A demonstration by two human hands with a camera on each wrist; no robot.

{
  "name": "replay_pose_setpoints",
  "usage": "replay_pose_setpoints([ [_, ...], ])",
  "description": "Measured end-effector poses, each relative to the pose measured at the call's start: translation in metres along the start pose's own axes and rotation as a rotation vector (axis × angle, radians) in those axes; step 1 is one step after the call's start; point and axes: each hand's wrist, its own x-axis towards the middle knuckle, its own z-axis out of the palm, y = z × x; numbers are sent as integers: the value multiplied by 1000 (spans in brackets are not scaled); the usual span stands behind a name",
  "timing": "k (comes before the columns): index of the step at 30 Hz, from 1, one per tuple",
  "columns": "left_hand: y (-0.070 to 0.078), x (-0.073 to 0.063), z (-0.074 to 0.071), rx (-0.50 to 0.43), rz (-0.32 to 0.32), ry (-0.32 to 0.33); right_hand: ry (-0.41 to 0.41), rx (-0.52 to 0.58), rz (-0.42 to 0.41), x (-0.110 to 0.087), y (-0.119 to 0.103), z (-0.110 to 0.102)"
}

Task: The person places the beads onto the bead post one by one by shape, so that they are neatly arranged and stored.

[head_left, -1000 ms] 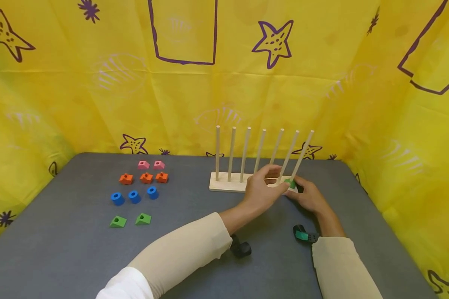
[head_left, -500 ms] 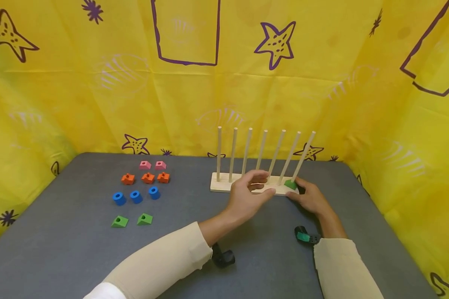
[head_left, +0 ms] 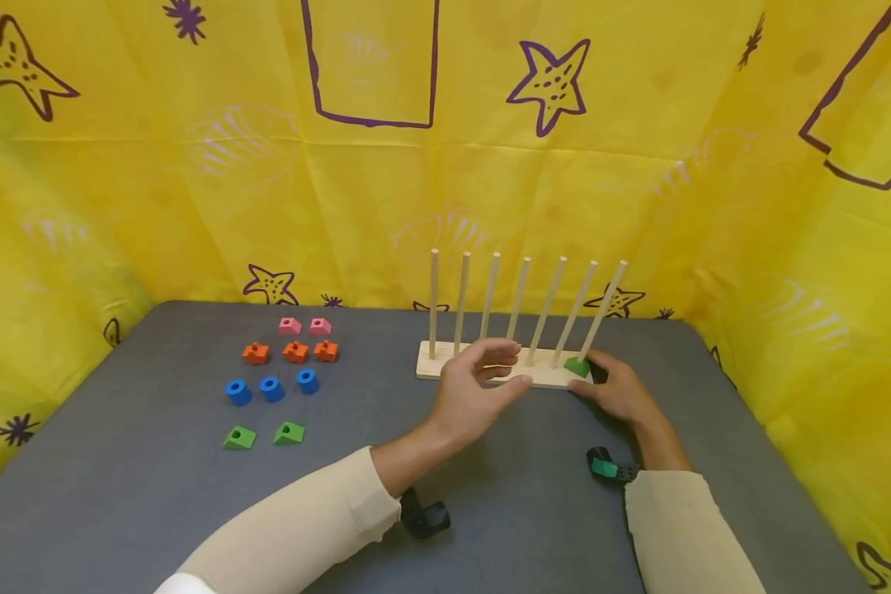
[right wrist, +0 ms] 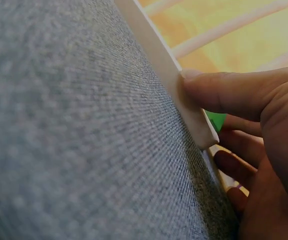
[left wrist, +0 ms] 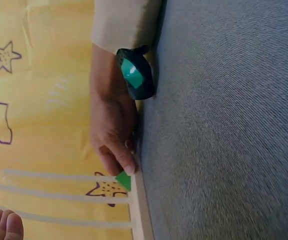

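Note:
A wooden peg stand [head_left: 553, 377] with several upright dowels stands toward the back right of the table. At the foot of its rightmost dowel sits a green block [head_left: 575, 365]. My right hand [head_left: 622, 394] grips the stand's right end; the right wrist view shows the thumb [right wrist: 224, 92] pressed on the base's front edge and the other fingers behind its end. In front of the stand's middle, my left hand [head_left: 471, 400] hangs with relaxed fingers and holds nothing. Only its fingertips [left wrist: 4, 225] enter the left wrist view.
At left on the grey table [head_left: 119, 462] lie loose blocks in rows: pink blocks [head_left: 289, 326], orange blocks [head_left: 294, 352], blue cylinders [head_left: 271, 388] and green blocks [head_left: 289, 433]. A yellow patterned cloth [head_left: 371, 198] hangs behind the table and at its sides.
My left hand has drawn back from the green block and moved left, away from the right end of the stand. My right hand has stayed on that end.

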Motion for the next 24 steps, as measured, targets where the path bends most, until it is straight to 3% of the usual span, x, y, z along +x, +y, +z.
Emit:
replay_pose_setpoints([
  [7, 17, -8, -30, 10, 21, -9, -31, 8, -17, 3, 1, -2],
  [14, 39, -16, -67, 70, 85, 34, -39, -9, -19, 0, 0, -6],
  [18, 46, -22, -83, 90, 84, 53, -57, -18, -23, 0, -2, -7],
  [24, 53, -31, -102, 105, 66, 70, -71, -39, -126, 4, 5, -10],
])
